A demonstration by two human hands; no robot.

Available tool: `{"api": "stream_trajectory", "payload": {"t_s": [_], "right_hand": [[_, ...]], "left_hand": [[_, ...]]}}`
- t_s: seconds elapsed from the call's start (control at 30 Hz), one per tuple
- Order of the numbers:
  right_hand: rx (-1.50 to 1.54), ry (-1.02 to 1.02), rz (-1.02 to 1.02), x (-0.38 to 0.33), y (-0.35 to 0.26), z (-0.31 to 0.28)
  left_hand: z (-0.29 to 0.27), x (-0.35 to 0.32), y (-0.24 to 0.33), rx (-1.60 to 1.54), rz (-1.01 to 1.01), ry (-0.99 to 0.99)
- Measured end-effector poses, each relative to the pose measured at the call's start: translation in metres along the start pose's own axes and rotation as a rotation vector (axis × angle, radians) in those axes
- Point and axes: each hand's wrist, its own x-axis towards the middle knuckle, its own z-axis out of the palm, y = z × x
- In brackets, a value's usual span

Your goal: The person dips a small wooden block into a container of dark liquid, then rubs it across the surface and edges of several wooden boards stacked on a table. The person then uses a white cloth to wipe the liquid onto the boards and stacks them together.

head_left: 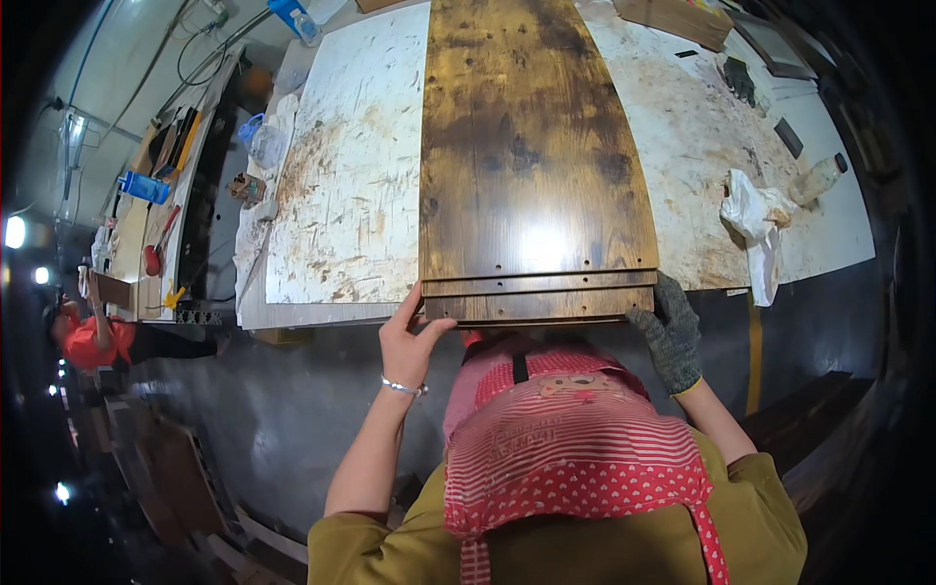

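A stack of long, dark-stained wooden boards lies lengthwise across the white worktable. Their near ends are stepped, each with small holes, and the lowest board juts out past the table's front edge. My bare left hand, with a bracelet at the wrist, grips the near left corner of that board, thumb along its end. At the near right corner my right hand, in a dark grey knitted glove, is closed around the board's edge. The fingers under the wood are hidden on both sides.
The stained worktable carries a crumpled white cloth, a clear bottle, a dark glove and a cardboard box on the right. Plastic jugs stand along its left edge. Another person in red works at far left.
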Motion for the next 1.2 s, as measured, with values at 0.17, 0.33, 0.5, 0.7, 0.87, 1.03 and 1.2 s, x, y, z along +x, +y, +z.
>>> {"api": "stream_trajectory", "payload": {"t_s": [0.17, 0.33, 0.5, 0.7, 0.87, 1.03, 1.2], "right_hand": [[0.026, -0.016, 0.096, 0.009, -0.009, 0.003], [0.063, -0.105, 0.046, 0.006, -0.003, -0.001], [0.023, -0.057, 0.045, 0.002, 0.005, 0.000], [-0.075, -0.167, 0.001, 0.006, 0.012, -0.001], [-0.035, -0.157, -0.090, 0.000, 0.019, 0.009], [-0.059, -0.118, -0.072, 0.000, 0.010, 0.009], [0.044, -0.191, 0.019, 0.007, 0.000, 0.003]], "left_hand": [[0.009, 0.009, -0.006, -0.011, -0.042, 0.140], [0.001, -0.003, -0.010, -0.003, 0.032, 0.060], [0.001, 0.003, -0.028, -0.064, -0.072, -0.002], [-0.009, 0.003, -0.012, 0.037, 0.046, -0.180], [-0.007, 0.001, -0.022, -0.009, -0.027, -0.146], [-0.001, 0.007, -0.013, -0.006, -0.166, -0.032], [-0.001, 0.004, -0.009, -0.057, -0.147, -0.083]]}}
